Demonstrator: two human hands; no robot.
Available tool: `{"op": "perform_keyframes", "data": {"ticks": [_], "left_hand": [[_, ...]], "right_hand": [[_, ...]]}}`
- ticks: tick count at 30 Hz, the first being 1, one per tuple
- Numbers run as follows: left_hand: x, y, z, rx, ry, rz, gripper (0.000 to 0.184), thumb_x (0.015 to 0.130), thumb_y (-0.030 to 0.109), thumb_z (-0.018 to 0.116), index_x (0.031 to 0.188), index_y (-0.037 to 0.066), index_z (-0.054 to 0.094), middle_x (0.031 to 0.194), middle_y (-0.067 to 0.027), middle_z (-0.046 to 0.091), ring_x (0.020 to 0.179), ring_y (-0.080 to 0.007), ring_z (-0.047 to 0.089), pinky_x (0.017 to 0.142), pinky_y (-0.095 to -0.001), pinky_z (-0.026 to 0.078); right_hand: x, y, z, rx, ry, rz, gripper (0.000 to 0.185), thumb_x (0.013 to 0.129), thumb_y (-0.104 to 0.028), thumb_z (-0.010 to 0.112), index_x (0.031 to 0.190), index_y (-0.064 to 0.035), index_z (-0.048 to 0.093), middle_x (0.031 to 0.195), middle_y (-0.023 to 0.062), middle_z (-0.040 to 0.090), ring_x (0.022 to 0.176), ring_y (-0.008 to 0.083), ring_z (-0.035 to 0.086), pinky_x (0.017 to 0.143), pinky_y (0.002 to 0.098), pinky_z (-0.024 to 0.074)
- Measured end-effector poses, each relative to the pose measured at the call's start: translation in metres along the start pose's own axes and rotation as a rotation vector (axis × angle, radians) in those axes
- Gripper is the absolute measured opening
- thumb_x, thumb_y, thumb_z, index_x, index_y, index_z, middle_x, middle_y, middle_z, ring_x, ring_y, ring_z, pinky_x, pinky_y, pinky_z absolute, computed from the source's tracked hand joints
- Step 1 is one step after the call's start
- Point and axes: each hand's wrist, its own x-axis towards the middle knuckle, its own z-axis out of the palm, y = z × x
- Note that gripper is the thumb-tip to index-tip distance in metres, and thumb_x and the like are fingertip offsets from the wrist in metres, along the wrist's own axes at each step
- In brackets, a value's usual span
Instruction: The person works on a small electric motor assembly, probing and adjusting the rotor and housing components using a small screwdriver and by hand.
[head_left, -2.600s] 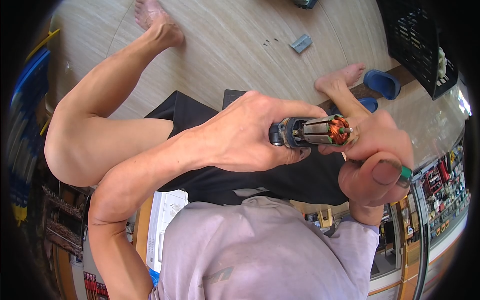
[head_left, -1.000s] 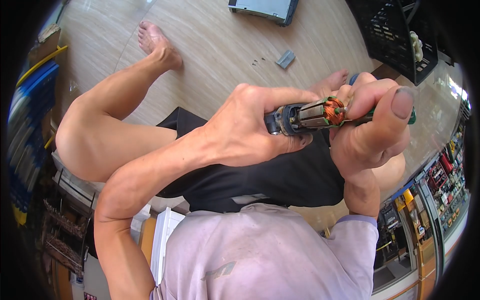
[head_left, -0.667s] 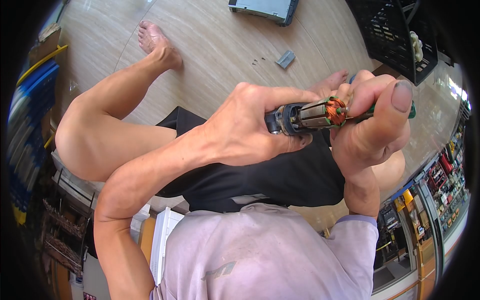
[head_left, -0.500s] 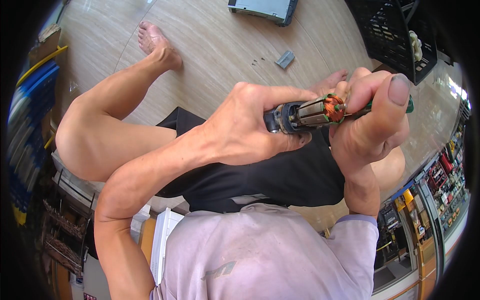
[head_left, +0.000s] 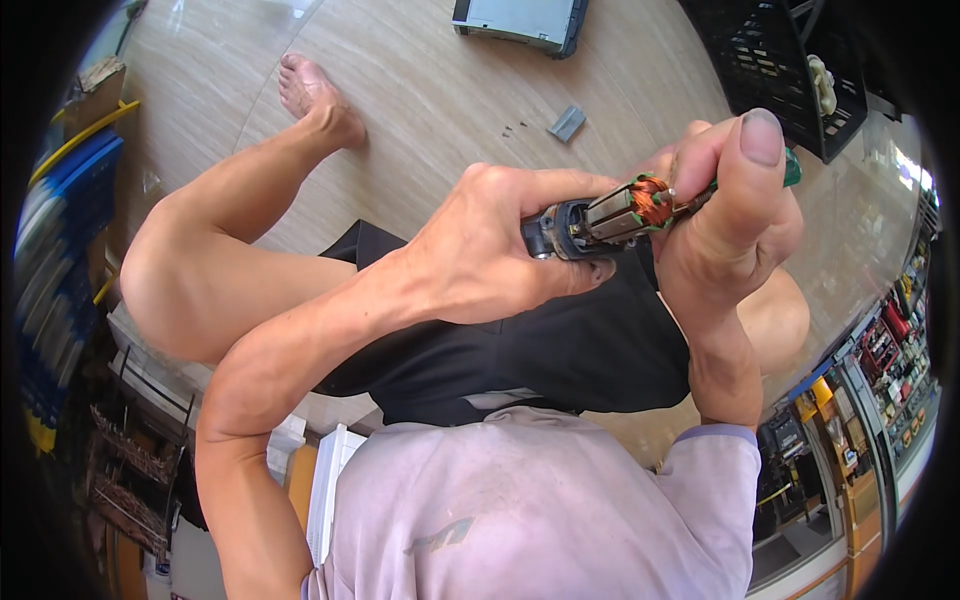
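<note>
My left hand (head_left: 485, 240) is closed around the dark housing (head_left: 560, 232) of a motor, fingers above it and thumb below. Out of the housing sticks a metal armature (head_left: 612, 213) with copper windings (head_left: 652, 203) at its right end. My right hand (head_left: 735, 215) is closed just beyond the windings, its thumb raised toward the camera. A green-handled tool (head_left: 792, 168) shows behind the right fingers; its slim dark part runs toward the armature's shaft. The tool's tip and most of its length are hidden.
On the tiled floor lie a grey rectangular piece (head_left: 567, 124) and a few tiny dark bits (head_left: 514, 130). A grey metal box (head_left: 520, 22) stands farther off. A black crate (head_left: 775, 70) is at upper right, crowded shelves (head_left: 890, 360) at far right, blue panels (head_left: 70, 220) at left.
My right hand and the green-handled tool have moved left and slightly away from my body. The armature tilts up a little more at its copper end. Both grips stay closed.
</note>
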Motion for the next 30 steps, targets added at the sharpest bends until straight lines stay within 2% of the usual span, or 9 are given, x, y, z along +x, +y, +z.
{"op": "perform_keyframes", "data": {"ticks": [5,8,11,14,17,19,21,24,30], "left_hand": [[0.003,-0.003,-0.002,0.055,0.023,0.065,0.05,0.074,0.009,0.078,0.124,0.006,0.069,0.088,-0.0128,0.074,0.078,-0.0154,0.069,0.073,-0.0309,0.054],[0.001,0.004,-0.002,0.086,-0.035,0.011,0.041,0.082,0.001,0.077,0.121,0.001,0.068,0.093,-0.0029,0.071,0.083,-0.0074,0.062,0.074,-0.0263,0.052],[0.002,0.001,-0.002,0.019,-0.013,-0.004,0.049,0.071,0.009,0.078,0.119,0.001,0.069,0.083,-0.0073,0.07,0.074,-0.0135,0.063,0.07,-0.0297,0.051],[0.004,-0.004,0.002,-0.157,-0.041,0.053,0.046,0.074,0.015,0.077,0.115,-0.003,0.068,0.086,-0.0034,0.068,0.079,-0.0133,0.061,0.075,-0.0284,0.049],[0.002,-0.001,-0.005,-0.259,-0.164,-0.017,0.044,0.086,0.035,0.07,0.111,-0.002,0.067,0.091,-0.0014,0.063,0.087,-0.0115,0.056,0.083,-0.0268,0.045],[0.0,-0.01,-0.007,-0.308,-0.233,0.02,0.061,0.095,0.047,0.052,0.133,0.0,0.055,0.113,-0.0076,0.063,0.103,-0.0151,0.058,0.095,-0.0312,0.043],[-0.003,-0.001,0.001,-0.367,-0.181,0.028,0.074,0.099,0.062,0.038,0.14,0.002,0.051,0.12,-0.0111,0.064,0.106,-0.0176,0.061,0.098,-0.0335,0.045],[0.0,-0.001,0.002,-0.415,-0.134,-0.046,0.07,0.098,0.064,0.04,0.132,0.005,0.054,0.114,-0.0102,0.065,0.1,-0.0163,0.062,0.086,-0.0321,0.051],[0.0,-0.001,0.003,-0.325,-0.077,-0.153,0.069,0.094,0.072,0.041,0.122,0.011,0.057,0.099,-0.0069,0.067,0.085,-0.0113,0.064,0.062,-0.0269,0.05]], "right_hand": [[-0.003,0.001,-0.006,-0.077,-0.062,-0.059,0.051,0.104,-0.043,0.045,0.068,-0.0059,0.046,0.059,0.0048,0.044,0.05,0.0127,0.043,0.049,0.0277,0.0375],[-0.004,-0.002,0.0,-0.039,-0.002,0.007,0.052,0.104,-0.043,0.046,0.068,-0.0064,0.045,0.059,0.0041,0.044,0.051,0.0108,0.042,0.048,0.0262,0.0349],[-0.008,0.0,-0.001,0.021,0.018,0.02,0.051,0.104,-0.043,0.049,0.068,-0.0067,0.046,0.06,0.0033,0.045,0.051,0.0093,0.041,0.047,0.0252,0.033],[-0.007,0.008,-0.002,0.063,-0.004,-0.012,0.051,0.104,-0.042,0.051,0.068,-0.006,0.049,0.06,0.0023,0.048,0.05,0.0087,0.044,0.047,0.0249,0.0351],[-0.006,0.01,-0.002,0.041,-0.007,-0.027,0.051,0.104,-0.041,0.053,0.068,-0.0047,0.055,0.059,0.0006,0.054,0.05,0.0077,0.052,0.048,0.0237,0.0416],[-0.007,0.008,-0.001,0.043,-0.016,-0.005,0.051,0.104,-0.04,0.052,0.068,-0.0048,0.055,0.059,0.0007,0.054,0.05,0.0077,0.052,0.048,0.0239,0.0414],[-0.007,0.008,0.0,0.044,-0.03,0.013,0.051,0.104,-0.04,0.052,0.068,-0.0048,0.055,0.059,0.0008,0.054,0.05,0.0078,0.053,0.048,0.024,0.0411],[-0.006,0.011,0.0,0.031,-0.048,0.013,0.051,0.104,-0.04,0.052,0.067,-0.0049,0.054,0.058,0.0008,0.053,0.05,0.0078,0.053,0.048,0.0241,0.0406],[-0.006,0.017,0.007,0.032,-0.022,0.07,0.052,0.104,-0.041,0.051,0.067,-0.0055,0.052,0.056,0.0011,0.051,0.048,0.0081,0.049,0.046,0.0239,0.0373]]}}
